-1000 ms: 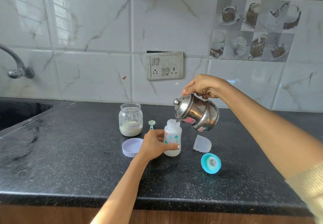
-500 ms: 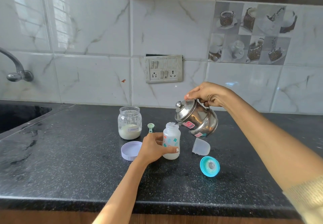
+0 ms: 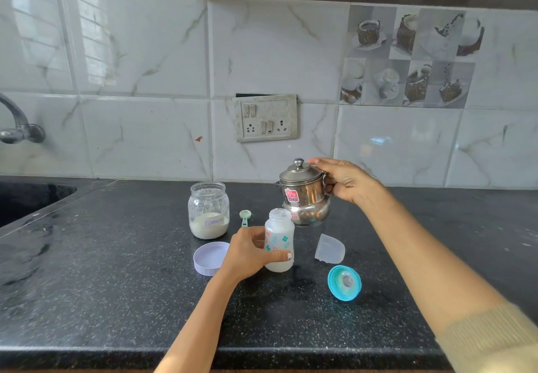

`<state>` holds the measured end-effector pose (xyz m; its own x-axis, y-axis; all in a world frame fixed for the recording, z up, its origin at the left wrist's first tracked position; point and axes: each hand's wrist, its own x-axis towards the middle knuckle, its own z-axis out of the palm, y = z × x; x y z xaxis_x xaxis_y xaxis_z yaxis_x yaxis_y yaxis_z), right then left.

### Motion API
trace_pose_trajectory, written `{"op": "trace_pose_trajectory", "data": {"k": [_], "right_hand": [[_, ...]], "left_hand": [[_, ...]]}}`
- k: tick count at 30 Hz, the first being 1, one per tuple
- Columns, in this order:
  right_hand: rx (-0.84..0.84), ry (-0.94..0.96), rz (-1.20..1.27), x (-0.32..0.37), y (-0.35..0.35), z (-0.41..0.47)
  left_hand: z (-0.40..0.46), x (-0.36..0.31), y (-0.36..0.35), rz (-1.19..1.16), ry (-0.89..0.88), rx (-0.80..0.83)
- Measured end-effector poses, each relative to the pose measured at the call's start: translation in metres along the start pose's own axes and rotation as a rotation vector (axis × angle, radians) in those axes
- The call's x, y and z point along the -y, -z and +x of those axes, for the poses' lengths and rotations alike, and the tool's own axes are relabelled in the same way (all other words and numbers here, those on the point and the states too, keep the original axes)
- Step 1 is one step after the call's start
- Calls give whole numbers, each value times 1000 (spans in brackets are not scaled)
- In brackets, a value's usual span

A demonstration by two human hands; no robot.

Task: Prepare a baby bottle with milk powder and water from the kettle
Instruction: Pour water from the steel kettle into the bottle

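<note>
bottle: baby bottle stands upright mid-frame on the bench, mouth open
left hand: wrapped round the bottle
right hand: gripping the steel kettle, upright, just up-right of the bottle
next bit: guessing the teal nipple ring, lower right, nearer the right hand

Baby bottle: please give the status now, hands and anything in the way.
Left hand grips baby bottle, open, milky inside. Right hand holds steel kettle upright, above counter. Teal nipple ring and clear cap lie alongside, not blocking.
</note>
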<state>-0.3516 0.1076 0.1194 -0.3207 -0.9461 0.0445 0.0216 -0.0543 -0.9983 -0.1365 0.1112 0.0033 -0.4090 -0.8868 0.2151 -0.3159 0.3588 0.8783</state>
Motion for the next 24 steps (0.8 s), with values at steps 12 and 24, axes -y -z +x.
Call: {"op": "trace_pose_trajectory", "data": {"k": [12, 24], "right_hand": [[-41, -76, 269, -63, -4, 45], [0, -49, 280, -82, -15, 62]], "left_hand": [[4, 5, -1, 8, -42, 10], [8, 9, -2, 61, -65, -1]]}}
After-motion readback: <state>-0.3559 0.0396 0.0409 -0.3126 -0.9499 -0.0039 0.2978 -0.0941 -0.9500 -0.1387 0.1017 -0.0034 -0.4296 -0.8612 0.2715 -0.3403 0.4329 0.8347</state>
